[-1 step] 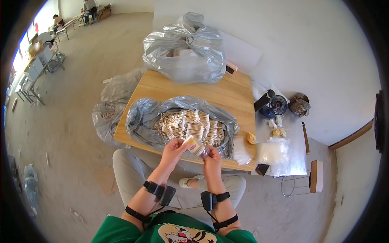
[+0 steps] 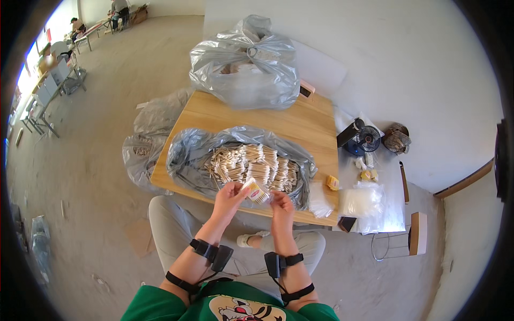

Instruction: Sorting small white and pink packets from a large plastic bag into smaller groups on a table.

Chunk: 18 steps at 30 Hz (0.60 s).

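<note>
A small clear plastic bag of cotton swabs [image 2: 257, 193], with a yellow, white and red label, is held up over the near edge of the table. My left hand [image 2: 229, 199] grips its left end between thumb and fingers. At its right end, my right hand [image 2: 281, 202] pinches the clear plastic; the exact fingertip contact is small and hard to see. Just beyond both hands, a heap of loose cotton swabs [image 2: 258, 172] with wooden sticks and white tips lies in an opened grey plastic bag [image 2: 184, 160].
A big tied grey bag [image 2: 243, 69] stands on the far side of the wooden table [image 2: 316, 134]. To the right are flat clear bags [image 2: 320, 200], a yellow packet [image 2: 332, 183] and a small fan [image 2: 368, 138]. More bags [image 2: 142, 152] sit on the floor at left.
My right fingers have shifted slightly up and outward along the clear end of the bag, and more of the label shows. My left hand stays nearly in place.
</note>
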### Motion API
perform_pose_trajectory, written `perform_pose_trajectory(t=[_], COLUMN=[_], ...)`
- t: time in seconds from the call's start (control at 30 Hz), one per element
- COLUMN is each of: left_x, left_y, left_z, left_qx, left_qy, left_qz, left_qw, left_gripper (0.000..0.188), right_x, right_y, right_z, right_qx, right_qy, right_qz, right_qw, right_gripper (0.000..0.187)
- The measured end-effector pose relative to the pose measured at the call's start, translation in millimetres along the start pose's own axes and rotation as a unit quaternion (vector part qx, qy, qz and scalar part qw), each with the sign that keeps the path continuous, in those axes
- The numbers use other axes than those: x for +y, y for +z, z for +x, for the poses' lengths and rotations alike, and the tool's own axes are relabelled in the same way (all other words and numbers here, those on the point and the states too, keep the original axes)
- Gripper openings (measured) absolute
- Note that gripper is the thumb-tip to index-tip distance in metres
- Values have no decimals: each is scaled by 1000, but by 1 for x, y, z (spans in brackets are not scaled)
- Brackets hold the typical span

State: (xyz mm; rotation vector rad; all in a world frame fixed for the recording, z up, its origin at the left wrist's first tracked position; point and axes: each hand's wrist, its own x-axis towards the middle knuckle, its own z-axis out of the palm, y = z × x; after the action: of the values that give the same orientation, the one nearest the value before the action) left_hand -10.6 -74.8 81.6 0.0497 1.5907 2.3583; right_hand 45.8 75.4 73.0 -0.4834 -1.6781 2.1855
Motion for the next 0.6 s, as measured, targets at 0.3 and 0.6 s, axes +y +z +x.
perform_pose_trajectory(t=[0.3, 0.6], left_x=[17, 9], left_y=[6, 2], left_z=[5, 18], left_qx=[-9, 57], left_qy=[109, 157], left_qz=[278, 271], left_qw=[954, 948], left_gripper=[17, 13], right_x=[-16, -5], right_y=[23, 38], right_z=[19, 30], right_qx=[-103, -45], right_qy=[-10, -34], right_qz=[-122, -127], right_qw=[987, 990], right_gripper=[10, 13])
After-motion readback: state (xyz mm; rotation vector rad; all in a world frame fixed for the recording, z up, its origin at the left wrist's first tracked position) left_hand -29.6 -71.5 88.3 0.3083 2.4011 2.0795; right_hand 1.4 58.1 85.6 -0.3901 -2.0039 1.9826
